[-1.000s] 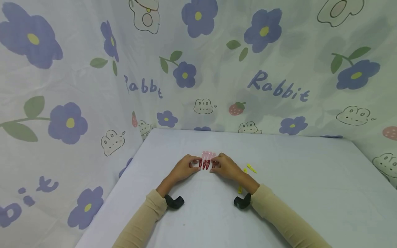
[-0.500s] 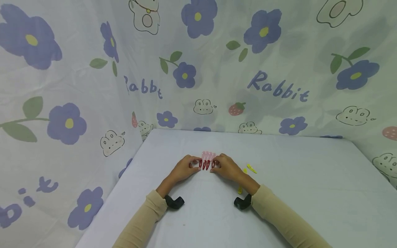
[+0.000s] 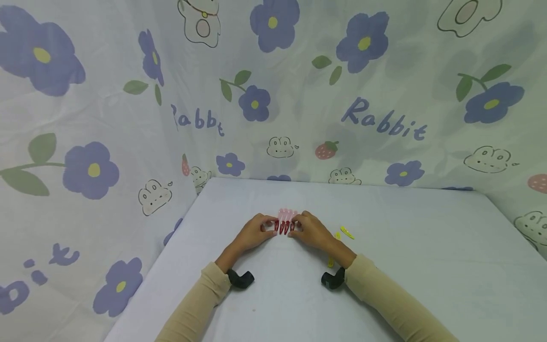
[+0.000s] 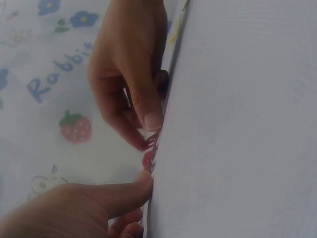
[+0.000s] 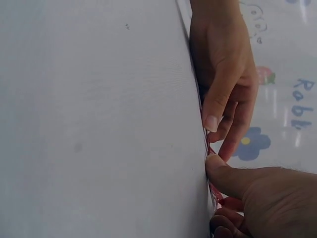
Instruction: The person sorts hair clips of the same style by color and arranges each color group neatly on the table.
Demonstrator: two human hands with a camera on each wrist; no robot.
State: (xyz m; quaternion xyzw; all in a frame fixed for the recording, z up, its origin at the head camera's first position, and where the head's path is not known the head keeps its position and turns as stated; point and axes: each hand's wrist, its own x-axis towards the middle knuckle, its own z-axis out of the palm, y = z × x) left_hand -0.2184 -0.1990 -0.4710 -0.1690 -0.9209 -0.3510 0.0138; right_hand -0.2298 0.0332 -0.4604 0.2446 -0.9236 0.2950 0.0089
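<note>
Rightmost red clip (image 3: 292, 227): shifted slightly left since the earlier frame, now nearer its neighbour in the red row; a narrow gap remains.
Right hand (image 3: 315, 231): moved left with that clip; thumb at the near end, index finger at the far end, fingers pinching it.
Left hand (image 3: 255, 232): position unchanged; fingers curled, pinching the leftmost red clip (image 3: 276, 225) with the thumb at its near end.
Middle red clips (image 3: 284, 227): two, side by side between the hands, slightly slanted, wide ends far.
Pink clips (image 3: 287, 214): row of four, just beyond the red row; lower parts close to the red clips, contact cannot be determined.
Yellow clips (image 3: 347, 232): three, right of the rows; one lies clear of the arm, two lie close by the right wrist.
Worktop (image 3: 410, 266): white covering, carries all clips.
Sleeves (image 3: 192, 304): beige, on both forearms; a black fitting (image 3: 241, 279) at each wrist.
Backdrop (image 3: 299, 104): printed with flowers, rabbits and strawberries, standing at the far and left sides.
</note>
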